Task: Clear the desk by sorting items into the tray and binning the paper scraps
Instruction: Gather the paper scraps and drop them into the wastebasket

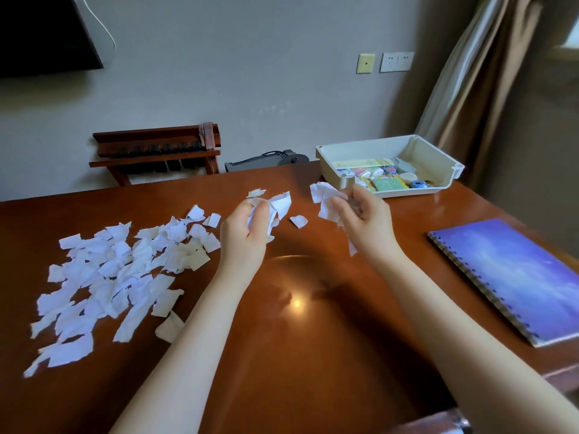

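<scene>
Two small loads of paper are held above the middle of the worktop (297, 355): a crumpled wad (280, 203) is gripped in the curled fingers of the left hand (247, 227), and a few torn pieces (324, 198) are pinched by the right hand (363, 214), just in front of the tray (438, 155). Most of the scraps (119, 277) lie spread over the left half of the worktop, with one stray bit (298, 221) between the hands. The tray stands at the back right corner and is already filled with small items; a notebook (517, 277) lies along the right edge, outside it. No bin is in view

The step in hand is judged to be gathering scraps for binning, with much of the paper yet to be collected. It would be done well if the two loads were pressed into one tight ball, so that nothing is shed on the way to the bin and one hand is freed. The spread scraps would best be swept together with a flat palm toward one spot, then scooped in large handfuls rather than picked singly. Light pieces are likely to flutter off the glossy surface, so slow sweeps away from the front edge are advised
</scene>
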`<state>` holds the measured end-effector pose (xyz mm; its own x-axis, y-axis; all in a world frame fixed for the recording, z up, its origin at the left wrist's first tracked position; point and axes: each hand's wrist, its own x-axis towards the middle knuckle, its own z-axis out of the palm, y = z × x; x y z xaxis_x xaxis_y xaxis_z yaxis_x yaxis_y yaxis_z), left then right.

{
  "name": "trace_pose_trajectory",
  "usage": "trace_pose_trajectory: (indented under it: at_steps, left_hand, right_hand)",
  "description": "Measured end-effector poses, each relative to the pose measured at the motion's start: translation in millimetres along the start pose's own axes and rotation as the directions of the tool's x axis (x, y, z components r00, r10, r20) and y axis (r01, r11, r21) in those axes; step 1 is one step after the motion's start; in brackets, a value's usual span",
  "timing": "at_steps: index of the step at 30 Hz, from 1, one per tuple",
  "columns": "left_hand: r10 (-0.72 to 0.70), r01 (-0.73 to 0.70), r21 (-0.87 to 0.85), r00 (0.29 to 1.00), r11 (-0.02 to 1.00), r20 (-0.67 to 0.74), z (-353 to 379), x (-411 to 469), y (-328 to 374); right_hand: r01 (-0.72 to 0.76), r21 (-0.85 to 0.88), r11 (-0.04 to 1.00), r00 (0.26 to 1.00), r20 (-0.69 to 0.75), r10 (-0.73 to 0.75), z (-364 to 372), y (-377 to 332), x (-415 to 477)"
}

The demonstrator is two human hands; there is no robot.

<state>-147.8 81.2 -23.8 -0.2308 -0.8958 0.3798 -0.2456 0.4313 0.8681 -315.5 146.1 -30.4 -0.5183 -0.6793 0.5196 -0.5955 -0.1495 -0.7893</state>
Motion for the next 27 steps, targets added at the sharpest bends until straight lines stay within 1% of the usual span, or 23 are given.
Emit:
trace_pose_trajectory:
  at_steps: [4,8,11,16,18,21,24,25,27]
  left_hand:
    - [0.031,-0.03,-0.07,0.999,0.997,0.013,1.2,-27.1,25.4]
    - [0.058,-0.046,-0.167,0.996,0.985,0.068,10.3,-55.0,49.7]
    - [0.084,-0.058,-0.205,0.989,0.977,0.122,22.5,-78.4,67.1]
    - [0.12,-0.043,-0.322,0.968,0.946,0.221,53.5,-119.9,85.5]
    - [0.162,-0.054,-0.373,0.951,0.926,0.264,69.1,-139.7,97.3]
    - [0.144,0.03,-0.403,0.908,0.915,0.393,95.9,-166.6,114.2]
    - [0.185,0.021,-0.431,0.884,0.902,0.43,131.2,-183.4,111.9]
    - [0.179,0.038,-0.435,0.876,0.9,0.448,143.8,-187.9,111.5]
    - [0.221,0.023,-0.45,0.848,0.893,0.481,170.5,-201.1,111.4]
  right_hand:
    - [-0.029,0.044,0.999,0.998,-0.055,0.032,-29.2,-13.4,-28.1]
    - [-0.054,0.087,0.995,0.992,-0.106,0.063,-58.9,-19.4,-61.8]
    - [-0.071,0.095,0.993,0.975,-0.201,0.089,-83.0,-20.4,-85.6]
    - [-0.105,0.061,0.993,0.936,-0.331,0.119,-127.9,-10.2,-127.6]
    - [-0.137,0.065,0.988,0.911,-0.383,0.151,-146.6,-3.9,-143.2]
    - [-0.171,0.07,0.983,0.868,-0.461,0.184,-175.9,6.9,-164.1]
    - [-0.193,0.067,0.979,0.836,-0.511,0.2,-206.7,17.7,-184.0]
    - [-0.205,0.069,0.976,0.822,-0.528,0.21,-217.5,21.8,-190.6]
    - [-0.243,0.052,0.969,0.794,-0.562,0.23,-239.6,30.2,-204.6]
